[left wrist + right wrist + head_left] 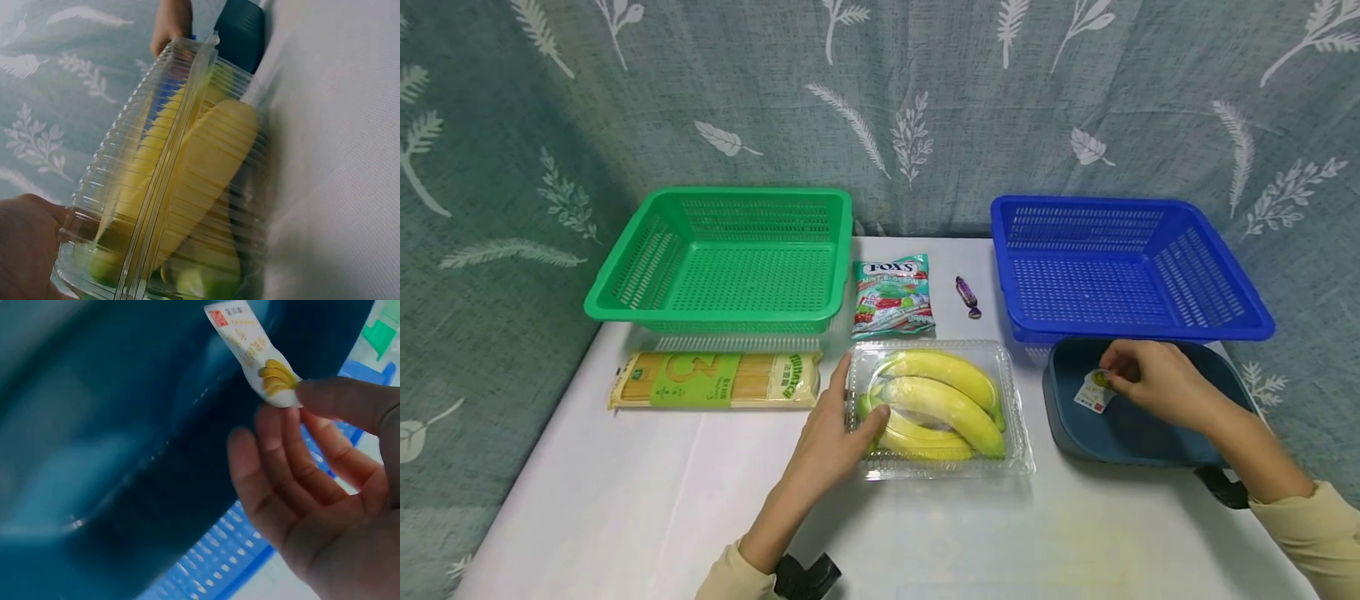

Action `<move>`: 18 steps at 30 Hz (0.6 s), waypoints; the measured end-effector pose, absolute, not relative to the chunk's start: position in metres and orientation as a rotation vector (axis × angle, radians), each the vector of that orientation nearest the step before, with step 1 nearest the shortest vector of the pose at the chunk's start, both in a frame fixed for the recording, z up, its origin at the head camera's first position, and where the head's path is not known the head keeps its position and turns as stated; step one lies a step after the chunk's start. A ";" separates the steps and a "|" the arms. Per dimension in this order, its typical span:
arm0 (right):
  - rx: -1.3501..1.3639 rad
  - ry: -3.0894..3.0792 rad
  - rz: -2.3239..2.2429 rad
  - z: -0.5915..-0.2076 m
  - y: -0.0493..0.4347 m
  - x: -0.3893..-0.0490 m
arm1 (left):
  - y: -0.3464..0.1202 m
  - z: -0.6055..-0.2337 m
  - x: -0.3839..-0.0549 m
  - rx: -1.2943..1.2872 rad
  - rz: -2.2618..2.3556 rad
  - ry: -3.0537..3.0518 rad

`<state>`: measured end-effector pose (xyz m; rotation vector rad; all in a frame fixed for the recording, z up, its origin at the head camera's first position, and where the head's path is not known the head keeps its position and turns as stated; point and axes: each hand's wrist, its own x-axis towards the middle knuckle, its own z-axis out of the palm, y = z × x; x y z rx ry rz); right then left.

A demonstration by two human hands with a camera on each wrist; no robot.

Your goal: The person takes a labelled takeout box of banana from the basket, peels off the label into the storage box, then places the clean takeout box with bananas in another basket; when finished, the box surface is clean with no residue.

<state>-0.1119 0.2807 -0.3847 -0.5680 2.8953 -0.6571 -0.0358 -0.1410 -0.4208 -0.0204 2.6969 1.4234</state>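
Note:
A clear plastic clamshell box (pixel 940 483) of bananas (pixel 936 404) lies on the table in the head view. My left hand (pixel 826 442) grips its left side, with the thumb over the lid and the fingers along the edge. That box fills the middle of the left wrist view, with the hand at lower left. Over the dark blue-green tub (pixel 1075 442), my right hand (pixel 1161 383) pinches a small white packet (pixel 265 359) between thumb and fingertips. Bananas, gold lettering and a red square are printed on the packet. It hangs inside the tub's outline in the head view.
Behind stand a green basket (pixel 752 325) at left and a blue basket (pixel 1127 329) at right. Between them lie a Fox's candy bag (pixel 893 296) and a purple wrapped candy (pixel 967 297). A pack of noodles (pixel 715 381) lies before the green basket.

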 end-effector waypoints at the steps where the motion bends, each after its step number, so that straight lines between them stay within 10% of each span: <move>1: -0.568 2.914 -0.628 -0.384 0.281 -0.112 | -0.141 -0.421 -0.036 -0.017 1.424 2.696; 18: -0.566 2.985 -0.536 -0.365 0.265 -0.096 | -0.141 -0.421 -0.036 -0.026 1.414 2.698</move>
